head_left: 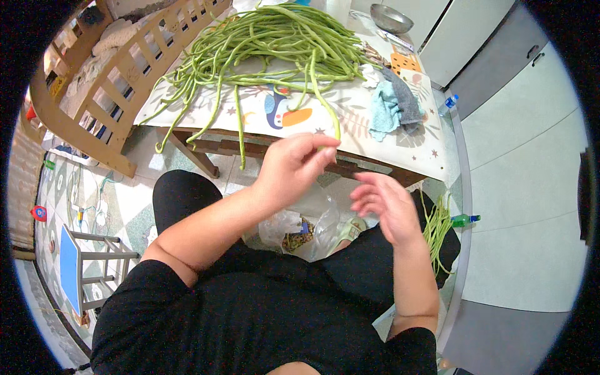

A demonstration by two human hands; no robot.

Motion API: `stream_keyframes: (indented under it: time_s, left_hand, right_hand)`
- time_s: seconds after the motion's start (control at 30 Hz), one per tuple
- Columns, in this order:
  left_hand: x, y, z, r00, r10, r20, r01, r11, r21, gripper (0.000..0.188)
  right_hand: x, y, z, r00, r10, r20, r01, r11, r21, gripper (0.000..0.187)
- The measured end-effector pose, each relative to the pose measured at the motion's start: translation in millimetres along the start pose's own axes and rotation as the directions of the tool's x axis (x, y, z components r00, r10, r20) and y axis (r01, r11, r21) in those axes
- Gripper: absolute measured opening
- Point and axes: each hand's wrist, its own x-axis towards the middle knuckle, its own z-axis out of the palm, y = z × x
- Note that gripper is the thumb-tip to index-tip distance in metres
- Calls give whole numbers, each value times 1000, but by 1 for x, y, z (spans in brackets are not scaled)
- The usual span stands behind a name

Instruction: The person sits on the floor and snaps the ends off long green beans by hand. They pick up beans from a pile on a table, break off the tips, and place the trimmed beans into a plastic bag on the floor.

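A big pile of long green beans (pixel 275 44) covers the far part of a low table with a patterned cloth (pixel 387 147). My left hand (pixel 290 165) pinches the near end of one long bean (pixel 322 94) that runs back up into the pile. My right hand (pixel 384 203) hovers just to the right of it, fingers spread and holding nothing. Below both hands, between my knees, sits a clear plastic bag (pixel 303 228) with scraps inside. A bunch of beans (pixel 437 228) lies over my right thigh.
Blue and grey cloths (pixel 394 103) lie on the table's right side, a metal bowl (pixel 390 17) at the far end. A wooden crib rail (pixel 125 81) stands left, a small stool (pixel 81 265) lower left. Two plastic bottles (pixel 465 219) lie on the floor by white cabinets.
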Motion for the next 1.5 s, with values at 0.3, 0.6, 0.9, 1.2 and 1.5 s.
stream_keyframes:
  time_s: [0.3,0.6,0.9,1.2,1.5]
  left_hand:
    - [-83,-8,-8,856,-300,422,463,808,-364,24]
    - [-89,-34,-14,731,-306,609,256,951,171,18]
    - [-96,-65,-17,806,-398,437,351,917,189,28]
    - [-86,-64,-25,800,-470,374,462,879,116,19]
    - [-95,-81,-27,898,-275,344,194,948,252,18]
  right_hand:
    - [63,20,48,994,104,32,-108,951,289,26]
    - [69,32,51,970,121,212,-194,909,369,27]
    - [54,21,53,974,50,223,-71,994,86,18]
    - [45,26,34,983,-13,181,3,998,59,15]
    - [42,33,32,977,42,210,-43,999,4,15]
